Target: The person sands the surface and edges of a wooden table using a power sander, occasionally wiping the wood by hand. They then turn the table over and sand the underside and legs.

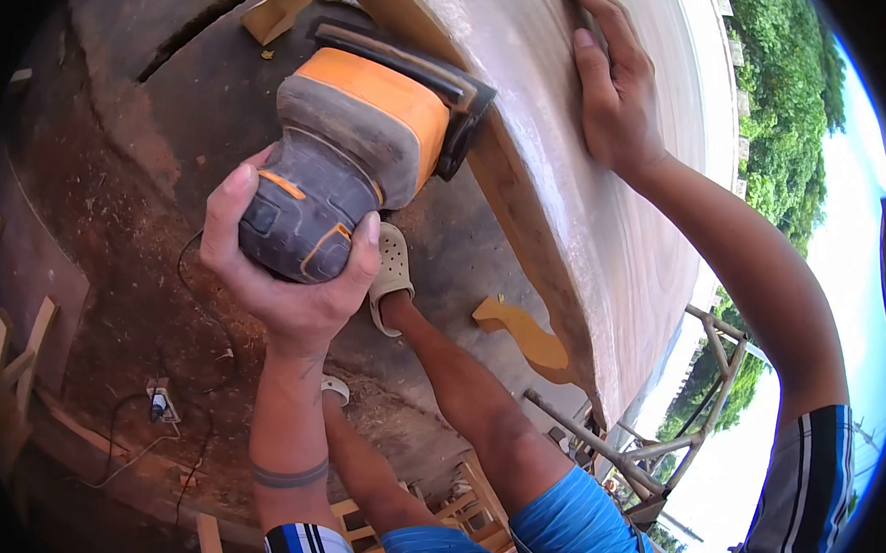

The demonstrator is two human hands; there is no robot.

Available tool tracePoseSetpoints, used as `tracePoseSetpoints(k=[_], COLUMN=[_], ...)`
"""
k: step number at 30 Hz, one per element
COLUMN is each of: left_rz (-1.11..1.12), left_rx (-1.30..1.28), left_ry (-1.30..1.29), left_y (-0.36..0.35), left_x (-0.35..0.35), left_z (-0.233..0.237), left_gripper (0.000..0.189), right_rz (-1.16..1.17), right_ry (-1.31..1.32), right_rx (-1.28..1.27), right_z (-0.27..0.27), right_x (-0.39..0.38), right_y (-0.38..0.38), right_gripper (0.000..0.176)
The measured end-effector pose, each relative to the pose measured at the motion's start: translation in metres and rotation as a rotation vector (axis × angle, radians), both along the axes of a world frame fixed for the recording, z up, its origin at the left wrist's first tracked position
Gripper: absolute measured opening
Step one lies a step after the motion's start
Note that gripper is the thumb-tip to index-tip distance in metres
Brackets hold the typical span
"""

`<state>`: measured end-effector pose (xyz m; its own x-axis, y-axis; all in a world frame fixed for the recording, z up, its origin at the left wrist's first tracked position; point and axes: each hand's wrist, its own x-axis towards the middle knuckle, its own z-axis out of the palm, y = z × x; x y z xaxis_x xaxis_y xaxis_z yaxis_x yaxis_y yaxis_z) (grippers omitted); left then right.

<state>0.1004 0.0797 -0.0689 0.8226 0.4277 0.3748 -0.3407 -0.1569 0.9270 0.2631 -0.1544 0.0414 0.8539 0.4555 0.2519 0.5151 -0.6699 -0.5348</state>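
An orange and dark grey power sander (pixel 355 131) is gripped in my left hand (pixel 293 284), with fingers and thumb wrapped round its body. The black pad of the sander is at the edge of a large pale wooden panel (pixel 558 170); whether it touches the wood cannot be made out. My right hand (pixel 619 97) lies on the panel's broad face, fingers stretched out and holding nothing.
Curved wooden pieces (pixel 526 337) show beside the panel's edge. A socket with a plug (pixel 159 401) and cables lie on the dusty floor at left. Wooden frames (pixel 12 369) stand at the left edge, metal tubing (pixel 663 455) at lower right. My legs and clogs (pixel 391 274) are below.
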Motion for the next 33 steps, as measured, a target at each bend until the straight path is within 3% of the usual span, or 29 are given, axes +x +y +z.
tracePoseSetpoints(k=[2, 5, 10, 17, 25, 33], left_rz=[0.101, 0.167, 0.061, -0.123, -0.131, -0.31], left_rx=[-0.13, -0.088, 0.175, 0.461, 0.536, 0.865], left_ry=[0.25, 0.261, 0.27, 0.371, 0.666, 0.721], left_y=[0.004, 0.015, 0.039, 0.056, 0.038, -0.009], left_x=[0.004, 0.002, -0.009, 0.026, 0.054, 0.039], left_z=[0.011, 0.022, 0.079, 0.158, 0.206, 0.24], left_gripper=[0.089, 0.088, 0.088, 0.073, 0.075, 0.082], right_rz=[0.001, -0.025, -0.091, -0.084, -0.132, -0.142], right_ry=[-0.026, -0.021, -0.046, -0.117, -0.084, -0.046], right_rx=[-0.041, -0.076, -0.178, -0.243, -0.197, -0.221], right_z=[0.0, 0.005, 0.018, 0.013, 0.011, 0.015], right_x=[0.0, -0.003, -0.01, -0.009, -0.011, -0.012], right_y=[-0.001, 0.003, 0.018, 0.007, 0.007, 0.006], right_gripper=[0.045, 0.044, 0.043, 0.043, 0.042, 0.043])
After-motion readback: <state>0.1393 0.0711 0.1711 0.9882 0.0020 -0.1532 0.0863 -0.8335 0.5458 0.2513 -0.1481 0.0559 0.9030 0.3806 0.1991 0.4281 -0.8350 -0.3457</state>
